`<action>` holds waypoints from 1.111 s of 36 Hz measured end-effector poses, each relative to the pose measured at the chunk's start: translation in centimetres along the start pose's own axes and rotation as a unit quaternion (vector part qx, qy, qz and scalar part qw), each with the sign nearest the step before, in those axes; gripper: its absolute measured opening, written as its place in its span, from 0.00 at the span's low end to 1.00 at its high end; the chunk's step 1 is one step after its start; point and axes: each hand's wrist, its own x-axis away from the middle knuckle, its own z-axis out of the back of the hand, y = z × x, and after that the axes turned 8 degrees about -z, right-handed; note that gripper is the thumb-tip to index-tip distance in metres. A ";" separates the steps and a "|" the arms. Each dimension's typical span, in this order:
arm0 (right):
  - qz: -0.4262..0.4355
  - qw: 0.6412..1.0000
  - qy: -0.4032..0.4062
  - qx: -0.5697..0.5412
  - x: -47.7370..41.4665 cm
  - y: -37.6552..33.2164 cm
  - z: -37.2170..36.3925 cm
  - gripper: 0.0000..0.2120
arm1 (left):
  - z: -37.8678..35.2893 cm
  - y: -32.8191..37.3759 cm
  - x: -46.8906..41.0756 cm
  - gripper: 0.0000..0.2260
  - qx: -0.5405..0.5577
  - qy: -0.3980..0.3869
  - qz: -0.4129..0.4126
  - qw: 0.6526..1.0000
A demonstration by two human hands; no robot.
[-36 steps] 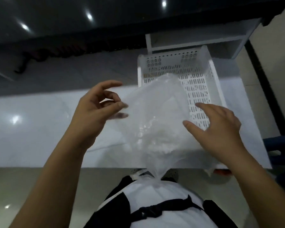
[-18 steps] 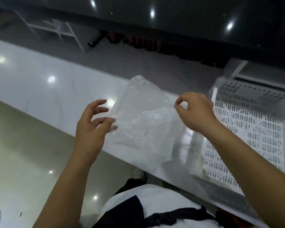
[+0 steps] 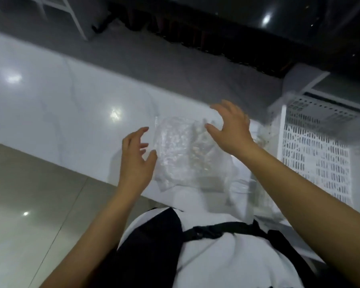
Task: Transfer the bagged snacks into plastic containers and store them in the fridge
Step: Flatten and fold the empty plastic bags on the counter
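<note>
**Both hands spread open around a clear bag at the counter edge**

A glossy white counter (image 3: 56,104) is running diagonally above a pale tiled floor (image 3: 29,204); a perforated white basket (image 3: 312,154) is sitting at the right. The clear plastic bag (image 3: 181,154) is lying at the counter's near edge, its long axis running toward the person. The left hand (image 3: 136,161) and right hand (image 3: 231,129) are flanking it with fingers spread, gripping nothing. Motion blur is obscuring the contents.

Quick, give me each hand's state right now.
Left hand: open, fingers spread, beside the bag, no grip on it.
Right hand: open, fingers spread, at the bag's top; contact cannot be told.
</note>
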 end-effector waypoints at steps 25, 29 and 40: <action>-0.201 0.979 0.039 -0.007 13.8 4.2 -6.3 0.27 | -5.5 -1.8 -2.1 0.44 -0.418 -0.375 -0.320 0.763; -0.146 0.987 0.043 0.059 13.5 4.6 -6.1 0.30 | -4.1 -3.0 -2.9 0.41 -0.423 -0.395 -0.315 0.753; -0.134 0.989 -0.031 0.053 13.4 4.9 -4.8 0.39 | -0.7 -3.0 -5.0 0.41 -0.379 -0.446 -0.294 0.755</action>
